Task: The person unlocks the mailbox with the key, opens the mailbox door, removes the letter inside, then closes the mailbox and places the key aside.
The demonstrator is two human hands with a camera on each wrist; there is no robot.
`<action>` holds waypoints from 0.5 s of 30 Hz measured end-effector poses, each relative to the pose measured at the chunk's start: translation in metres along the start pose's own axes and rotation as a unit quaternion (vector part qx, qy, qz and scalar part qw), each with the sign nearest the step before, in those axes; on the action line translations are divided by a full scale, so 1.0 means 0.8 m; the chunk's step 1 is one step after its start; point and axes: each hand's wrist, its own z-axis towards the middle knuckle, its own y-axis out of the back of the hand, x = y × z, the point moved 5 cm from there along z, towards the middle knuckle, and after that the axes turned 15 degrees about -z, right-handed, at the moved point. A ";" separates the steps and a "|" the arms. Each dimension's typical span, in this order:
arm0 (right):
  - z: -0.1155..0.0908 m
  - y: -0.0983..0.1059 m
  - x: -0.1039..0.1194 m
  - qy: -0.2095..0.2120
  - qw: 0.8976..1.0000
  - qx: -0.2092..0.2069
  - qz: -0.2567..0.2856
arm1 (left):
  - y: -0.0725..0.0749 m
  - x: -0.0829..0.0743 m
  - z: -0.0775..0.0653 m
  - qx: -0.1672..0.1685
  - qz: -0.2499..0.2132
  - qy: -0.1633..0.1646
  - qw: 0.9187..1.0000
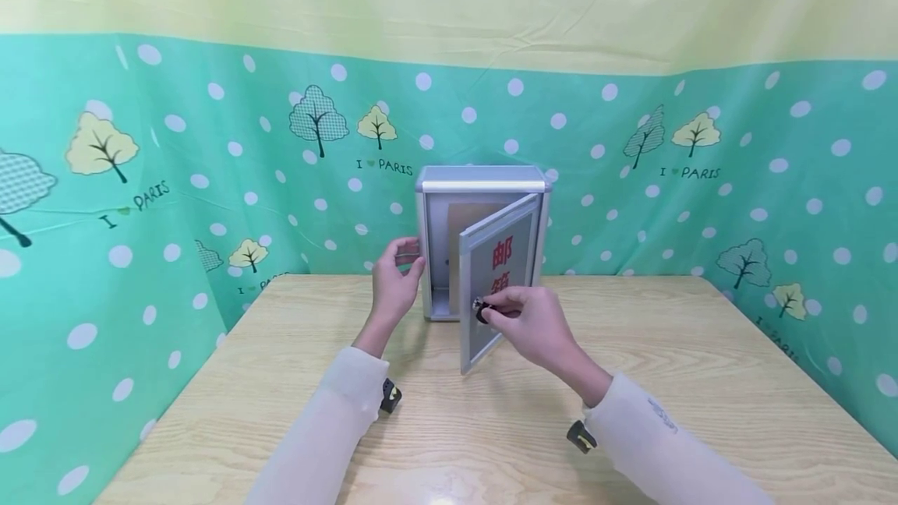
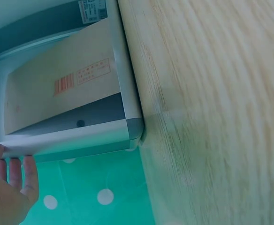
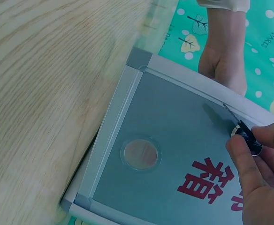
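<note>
A grey metal mailbox (image 1: 484, 175) stands upright on the table. Its door (image 1: 519, 236), lettered in red, is swung partway out from the hinge side at the right. My left hand (image 1: 397, 279) holds the box's left edge, thumb at the front and fingers along the side. Between thumb and fingers, my right hand (image 1: 536, 326) pinches a black-headed key (image 3: 247, 133) at the door's lock; a thin metal blade sticks out beside it. Inside the box leans a brown envelope (image 2: 64, 77) with red print. Fingers of my right hand partly cover the lock.
The wooden table (image 1: 281, 411) carries the box near its back edge. Behind and at both sides hangs a green and yellow curtain (image 1: 231, 123) with dots and trees. In the right wrist view, a round clear window (image 3: 140, 154) sits low on the door.
</note>
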 end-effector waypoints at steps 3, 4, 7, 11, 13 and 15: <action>-0.002 0.004 -0.002 0.008 1.000 0.003 -0.004 | 0.000 0.000 0.000 0.001 0.000 -0.001 1.000; -0.003 0.006 -0.003 0.012 1.000 0.005 -0.005 | 0.000 0.000 0.000 0.001 -0.001 -0.002 1.000; -0.005 0.011 -0.006 0.027 1.000 0.009 -0.006 | 0.000 0.002 0.000 0.002 -0.004 -0.004 1.000; -0.007 0.016 -0.011 0.043 0.999 0.017 0.001 | 0.000 0.004 0.001 0.004 -0.006 -0.002 1.000; -0.008 0.019 -0.014 0.047 0.999 0.021 0.003 | 0.000 0.003 0.000 0.003 -0.006 -0.001 1.000; -0.008 0.021 -0.017 0.051 0.998 0.023 0.002 | 0.000 0.003 -0.001 0.002 -0.005 0.000 1.000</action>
